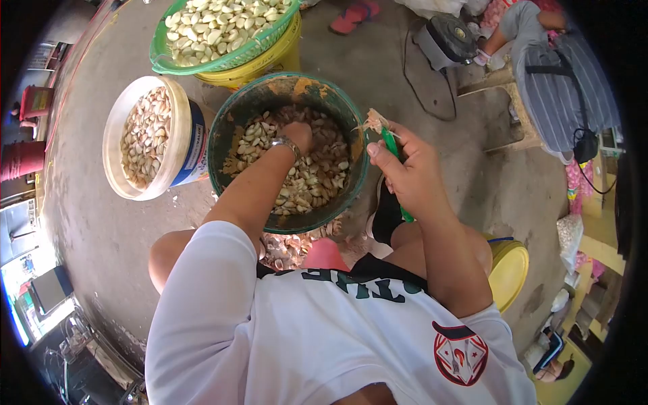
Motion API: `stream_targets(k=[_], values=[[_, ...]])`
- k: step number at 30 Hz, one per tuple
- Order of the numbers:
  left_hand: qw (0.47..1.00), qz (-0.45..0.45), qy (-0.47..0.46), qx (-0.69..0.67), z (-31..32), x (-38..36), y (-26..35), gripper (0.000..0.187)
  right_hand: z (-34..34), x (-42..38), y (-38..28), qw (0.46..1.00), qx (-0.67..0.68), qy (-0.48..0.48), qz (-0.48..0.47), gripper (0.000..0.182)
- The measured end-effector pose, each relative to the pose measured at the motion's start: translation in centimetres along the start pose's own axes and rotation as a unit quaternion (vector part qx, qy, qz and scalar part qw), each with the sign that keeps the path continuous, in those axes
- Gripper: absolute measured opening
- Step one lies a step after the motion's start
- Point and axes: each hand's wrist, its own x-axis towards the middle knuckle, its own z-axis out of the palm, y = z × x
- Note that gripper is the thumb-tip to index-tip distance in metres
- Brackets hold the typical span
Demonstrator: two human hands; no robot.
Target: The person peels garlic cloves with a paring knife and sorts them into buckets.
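A dark green tub (217, 145) holds garlic cloves (310, 179), some peeled pale, others brown-skinned. My left hand (297, 136), with a metal watch at the wrist, reaches down into the tub among the cloves; its fingertips are hidden. Right of the tub's rim, my right hand (408, 169) is closed around a green-handled tool (389, 142), held upright above the floor. Pale shreds of skin (373, 121) cling about the tool's upper end, and its blade cannot be made out.
A white bucket of unpeeled cloves (116, 158) stands left of the tub. Behind is a green basket of peeled cloves (158, 54) on a yellow bucket (287, 54). A yellow lid (511, 277) lies right. A person's leg (499, 44) and a black appliance (445, 42) are upper right.
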Motion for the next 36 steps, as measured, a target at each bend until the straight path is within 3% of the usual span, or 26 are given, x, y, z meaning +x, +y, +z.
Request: stream_targets(k=[1, 3, 4, 6, 8, 11, 15, 16, 18, 20, 22, 25, 27, 29, 32, 36], values=[[0.999, 0.015, 0.027, 0.023, 0.2, 0.8, -0.3, 0.018, 0.0, 0.0, 0.0, 1.0, 0.015, 0.003, -0.001, 0.032], [0.995, -0.012, 0.072, -0.067, 0.8, 2.6, -0.7, 0.019, 0.1, -0.1, -0.2, 0.999, 0.046, 0.01, -0.003, 0.035], [0.978, -0.055, 0.091, -0.178, 1.1, 3.9, -0.4, 0.02, 0.1, 0.0, -0.1, 0.999, 0.042, 0.011, -0.003, 0.035], [0.973, -0.046, 0.142, -0.174, 2.5, 5.7, 0.3, 0.023, 0.1, 0.2, 0.0, 0.999, 0.033, 0.018, -0.005, 0.034], [0.976, 0.058, 0.204, 0.057, 4.0, 7.1, 1.6, 0.029, -0.1, 0.5, -0.1, 1.0, 0.007, 0.016, 0.009, 0.031], [0.981, 0.022, 0.183, 0.051, 5.1, 8.0, 1.8, 0.031, -0.6, 0.7, 0.4, 1.0, 0.006, 0.023, -0.003, 0.03], [0.976, 0.062, 0.07, -0.199, -0.8, 3.8, -2.2, 0.026, -0.7, 0.6, 0.5, 0.999, 0.01, 0.031, 0.004, 0.03], [0.939, 0.051, 0.044, -0.337, -2.6, 1.5, -2.8, 0.021, -0.7, 0.7, 0.4, 0.999, 0.005, 0.033, 0.021, 0.031], [0.807, 0.03, -0.002, -0.59, -5.4, -3.8, -2.9, 0.013, -0.6, 0.8, 0.5, 0.999, 0.016, 0.027, 0.006, 0.031], [0.781, 0.11, -0.047, -0.613, -5.4, -7.2, -2.8, 0.013, -0.5, 0.7, 0.4, 1.0, 0.006, 0.025, -0.01, 0.031], [0.715, 0.224, -0.077, -0.658, -4.1, -12.3, -0.5, 0.015, -0.3, 0.8, 0.5, 0.999, -0.023, 0.027, -0.027, 0.031], [0.878, 0.278, -0.086, -0.38, -2.5, -19.0, 2.4, 0.022, 0.4, 0.7, 1.0, 0.998, -0.042, 0.01, -0.049, 0.028], [0.916, 0.277, -0.073, -0.28, 1.5, -21.0, 3.3, 0.026, 0.8, 0.5, 0.6, 0.998, -0.049, 0.006, -0.045, 0.031], [0.926, 0.292, 0.022, -0.24, 5.4, -22.0, 3.5, 0.028, 1.3, 0.2, 0.4, 0.997, -0.063, 0.004, -0.048, 0.032], [0.949, 0.305, 0.059, -0.048, 5.9, -22.7, 3.3, 0.024, 1.4, -0.1, 0.3, 0.995, -0.078, 0.01, -0.066, 0.031], [0.933, 0.358, 0.0, 0.021, 7.6, -22.6, 2.2, 0.017, 1.6, -0.3, 0.2, 0.994, -0.087, 0.011, -0.069, 0.03]])
